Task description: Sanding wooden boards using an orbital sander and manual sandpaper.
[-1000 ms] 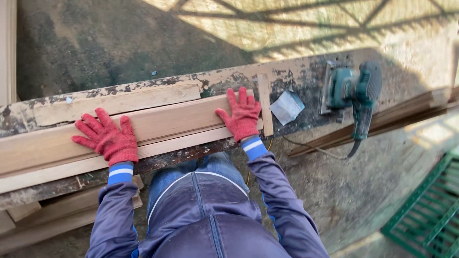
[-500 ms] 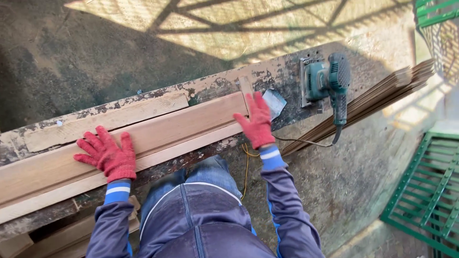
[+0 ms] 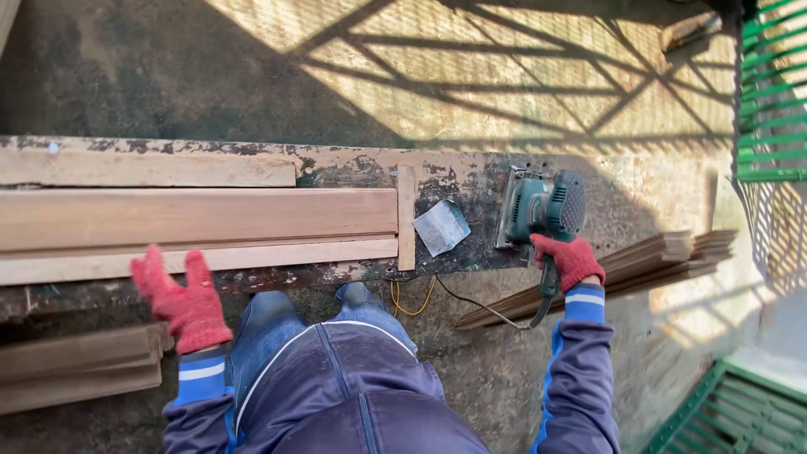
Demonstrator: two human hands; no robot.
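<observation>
Both my hands wear red knit gloves. My right hand is closed around the handle of a green electric sander that rests on the worn workbench. My left hand hovers with fingers spread just off the near edge of the bench, beside the long wooden boards lying on it. It holds nothing. A folded piece of sandpaper lies between the boards and the sander.
A short wooden strip stands across the boards' right ends. A stack of thin wood slats leans right of the bench. More planks lie below the bench at left. Green metal frames stand at right.
My right hand left the boards, passed over the sandpaper and took hold of the sander's handle. My left hand lifted off the board and drew back to the bench edge.
</observation>
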